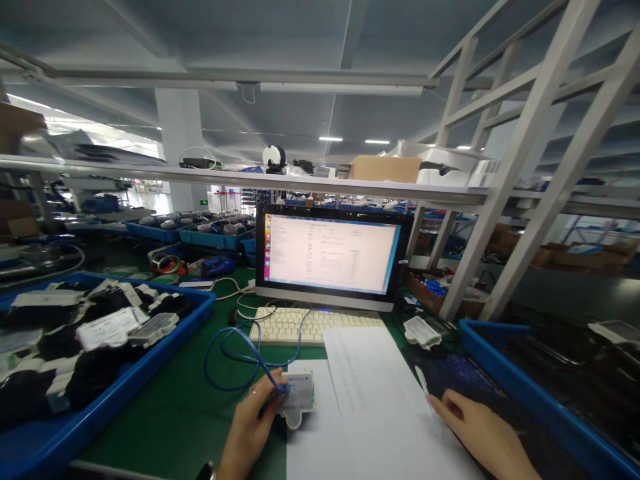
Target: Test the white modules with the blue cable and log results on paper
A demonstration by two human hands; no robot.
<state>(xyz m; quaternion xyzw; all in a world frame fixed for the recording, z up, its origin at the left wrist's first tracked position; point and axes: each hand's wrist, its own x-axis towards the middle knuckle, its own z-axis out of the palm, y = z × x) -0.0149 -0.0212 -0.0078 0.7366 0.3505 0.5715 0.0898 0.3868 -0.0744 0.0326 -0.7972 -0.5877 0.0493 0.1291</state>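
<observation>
My left hand [255,417] is closed, fingers pinched on the end of a blue cable [250,343] at the near left side of a small white plastic module [299,395]. The module has a printed label and a rounded tab, and sits over the edge of a white paper sheet. Whether the cable is fully seated in it is hidden by my fingers. At the right edge of the papers [370,393], my right hand [475,427] has its fingers closed on a slim white pen [421,381], which slants up and left.
Ahead stand a monitor [330,257] and a cream keyboard [295,325]. Blue bins flank me: the left bin [195,320] holds several modules, the right bin [500,328] dark items. Another white module [423,331] lies right of the papers. A shelf [310,185] crosses above.
</observation>
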